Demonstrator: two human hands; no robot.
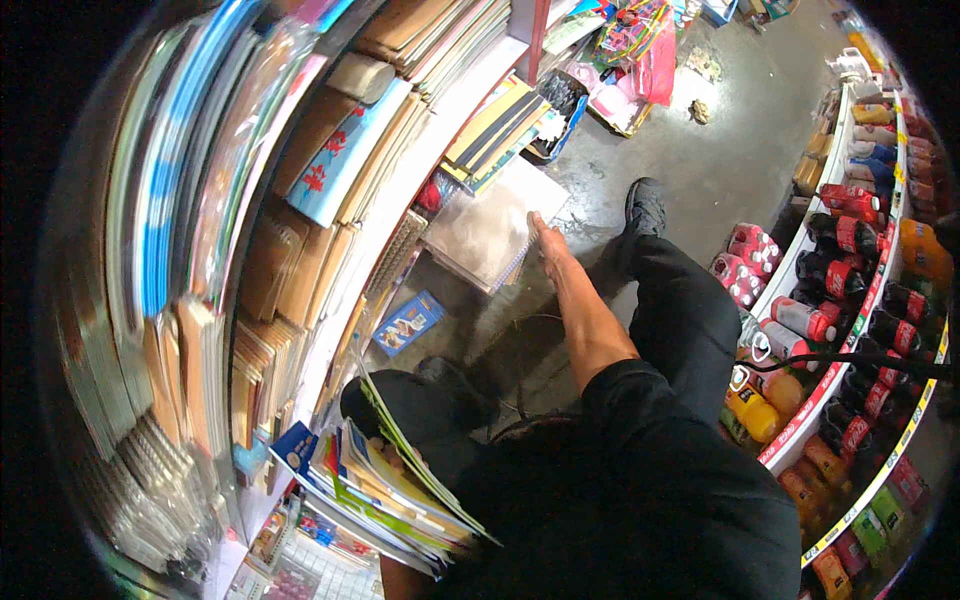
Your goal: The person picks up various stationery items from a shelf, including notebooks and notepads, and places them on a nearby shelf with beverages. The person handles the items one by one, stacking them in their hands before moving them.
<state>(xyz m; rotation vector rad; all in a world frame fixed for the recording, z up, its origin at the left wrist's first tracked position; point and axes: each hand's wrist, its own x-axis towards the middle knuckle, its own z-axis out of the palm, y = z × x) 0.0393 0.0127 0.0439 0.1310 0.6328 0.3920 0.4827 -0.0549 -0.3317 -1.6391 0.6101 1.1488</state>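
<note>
My right hand reaches down to a stack of spiral-bound notebooks low in front of the shelf. Its extended fingers lie along the stack's right edge; whether they grip it is hidden. A pale cover or sheet tops that stack. Against my left side, a bundle of thin books and booklets is held upright at a tilt, with blue, yellow and green covers. My left hand is mostly hidden among them, only some fingers showing. A bit of the left forearm appears below the bundle.
Shelves of notebooks rise on my left. A blue packet lies on the floor beside yellow-and-black books. Boxes of wrapped goods stand farther ahead. Drink bottles fill the right-hand rack; a black cable crosses before it.
</note>
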